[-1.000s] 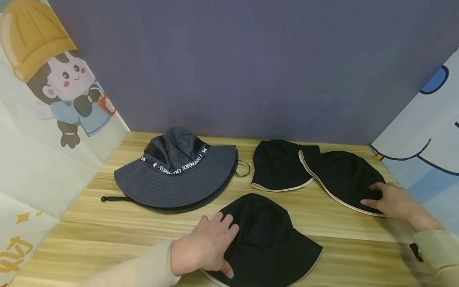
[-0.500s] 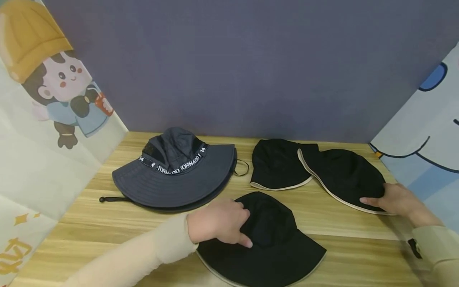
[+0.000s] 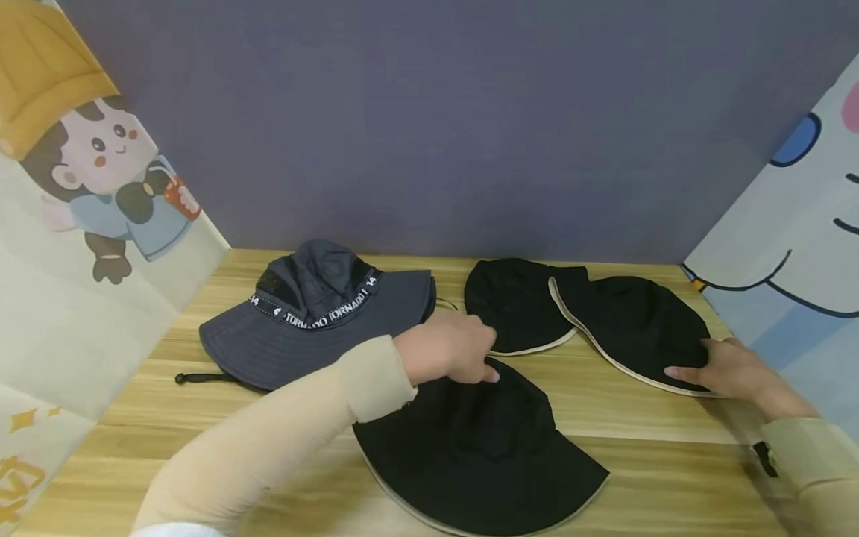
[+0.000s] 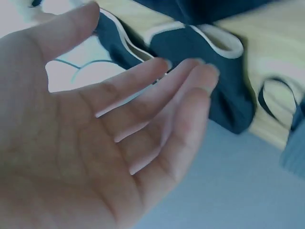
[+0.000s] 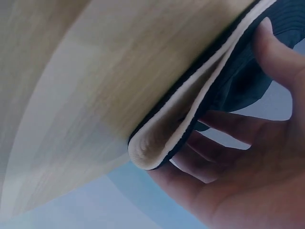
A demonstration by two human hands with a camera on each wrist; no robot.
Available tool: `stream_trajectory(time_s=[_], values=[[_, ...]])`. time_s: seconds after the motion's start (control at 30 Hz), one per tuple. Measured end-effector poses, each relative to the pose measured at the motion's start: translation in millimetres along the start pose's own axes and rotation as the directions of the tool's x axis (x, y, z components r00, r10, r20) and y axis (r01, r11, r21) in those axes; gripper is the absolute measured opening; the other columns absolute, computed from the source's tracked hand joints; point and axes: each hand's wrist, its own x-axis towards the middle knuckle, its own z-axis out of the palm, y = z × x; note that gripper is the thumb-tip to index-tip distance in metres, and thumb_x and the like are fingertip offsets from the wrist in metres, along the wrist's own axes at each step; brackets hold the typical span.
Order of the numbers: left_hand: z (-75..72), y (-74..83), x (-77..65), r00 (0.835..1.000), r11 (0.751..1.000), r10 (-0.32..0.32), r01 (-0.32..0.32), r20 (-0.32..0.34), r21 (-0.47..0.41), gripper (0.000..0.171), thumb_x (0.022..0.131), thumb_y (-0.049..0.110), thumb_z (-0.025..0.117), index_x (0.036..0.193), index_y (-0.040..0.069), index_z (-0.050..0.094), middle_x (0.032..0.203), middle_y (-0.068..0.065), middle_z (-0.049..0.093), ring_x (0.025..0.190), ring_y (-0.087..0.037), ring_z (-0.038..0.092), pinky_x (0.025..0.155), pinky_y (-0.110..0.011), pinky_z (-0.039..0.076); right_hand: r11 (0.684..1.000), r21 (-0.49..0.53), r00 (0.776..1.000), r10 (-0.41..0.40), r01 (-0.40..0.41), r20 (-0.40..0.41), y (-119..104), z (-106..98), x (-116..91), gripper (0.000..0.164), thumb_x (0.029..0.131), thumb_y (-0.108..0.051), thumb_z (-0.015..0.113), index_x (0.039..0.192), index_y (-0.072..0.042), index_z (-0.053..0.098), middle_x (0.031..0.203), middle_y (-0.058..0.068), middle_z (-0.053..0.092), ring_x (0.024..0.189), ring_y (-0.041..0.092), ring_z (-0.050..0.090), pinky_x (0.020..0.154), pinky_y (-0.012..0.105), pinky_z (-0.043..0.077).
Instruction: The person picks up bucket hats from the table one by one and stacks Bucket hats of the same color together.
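Note:
A black bucket hat [image 3: 490,447] with pale trim lies near the front of the table. My left hand [image 3: 456,347] hovers over its crown, palm down; the left wrist view shows its fingers relaxed and the palm holding nothing. Farther back lie a black cloth hat [image 3: 637,324], folded along a cream-trimmed edge, and an overlapping black cloth piece [image 3: 513,306]; whether these are separate hats I cannot tell. My right hand [image 3: 741,377] rests on the folded hat's right end, thumb on its upper face. In the right wrist view the fingers [image 5: 238,126] touch its outer side.
At the back left sits a dark grey brimmed hat [image 3: 322,313] with a lettered band and a cord [image 3: 201,378]; my left forearm partly covers its brim. A grey panel [image 3: 429,127] closes off the back of the wooden table [image 3: 322,477]. Printed sheets flank both sides.
My left hand has left the front hat's left side and moved up and away over its crown. The right hand stays at the folded hat's right end. The view has shifted slightly right.

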Motion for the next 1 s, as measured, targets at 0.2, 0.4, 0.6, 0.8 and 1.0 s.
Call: stream_trajectory(time_s=[0.2, 0.4, 0.6, 0.8, 1.0], values=[[-9.2, -5.1, 26.6, 0.990, 0.998, 0.005, 0.004, -0.143, 0.067, 0.038, 0.100, 0.050, 0.060, 0.118, 0.018, 0.070, 0.095, 0.003, 0.067, 0.074, -0.013, 0.063, 0.066, -0.033, 0.053, 1.000, 0.011, 1.000, -0.005, 0.005, -0.003, -1.4, 2.3, -1.1, 0.114, 0.090, -0.066, 0.065, 0.133, 0.034, 0.030, 0.128, 0.059, 0.029, 0.114, 0.073, 0.035, 0.090, 0.075, 0.038], [-9.0, 2.2, 57.6, 0.954, 0.992, 0.031, 0.007, -0.298, 0.125, 0.046, 0.102, 0.055, 0.052, 0.129, 0.019, 0.065, 0.116, -0.001, 0.064, 0.099, -0.019, 0.064, 0.080, -0.036, 0.054, 1.000, 0.020, 1.000, -0.020, 0.020, -0.012, -2.6, 3.8, -3.3, 0.111, 0.090, -0.063, 0.067, 0.134, 0.033, 0.031, 0.127, 0.058, 0.030, 0.113, 0.072, 0.036, 0.090, 0.074, 0.039], [-4.5, 22.4, 85.7, 0.941, 0.993, 0.035, 0.005, -0.335, 0.118, 0.045, 0.105, 0.050, 0.047, 0.137, 0.021, 0.062, 0.125, 0.001, 0.061, 0.110, -0.018, 0.059, 0.090, -0.034, 0.051, 0.999, 0.029, 0.999, -0.040, 0.041, -0.009, -3.8, 3.1, -6.5, 0.112, 0.089, -0.061, 0.069, 0.135, 0.033, 0.030, 0.128, 0.058, 0.031, 0.114, 0.072, 0.037, 0.090, 0.074, 0.039], [2.7, 37.4, 102.2, 0.951, 1.000, -0.011, 0.015, -0.308, 0.008, 0.039, 0.106, 0.048, 0.045, 0.132, 0.023, 0.061, 0.130, 0.002, 0.056, 0.117, -0.016, 0.054, 0.094, -0.033, 0.048, 0.999, 0.005, 0.999, -0.045, 0.046, -0.025, -10.2, 3.3, -13.7, 0.108, 0.088, -0.057, 0.073, 0.135, 0.032, 0.031, 0.127, 0.057, 0.031, 0.112, 0.071, 0.037, 0.090, 0.074, 0.038], [3.7, 43.4, 112.9, 0.971, 0.988, -0.113, 0.088, -0.209, -0.125, 0.063, 0.105, 0.055, 0.043, 0.157, 0.021, 0.037, 0.151, 0.000, 0.043, 0.136, -0.019, 0.044, 0.102, -0.035, 0.046, 0.995, -0.025, 0.994, -0.095, 0.094, -0.063, -21.1, 6.2, -17.4, 0.102, 0.085, -0.052, 0.078, 0.135, 0.027, 0.039, 0.128, 0.053, 0.037, 0.112, 0.068, 0.042, 0.088, 0.072, 0.041]])
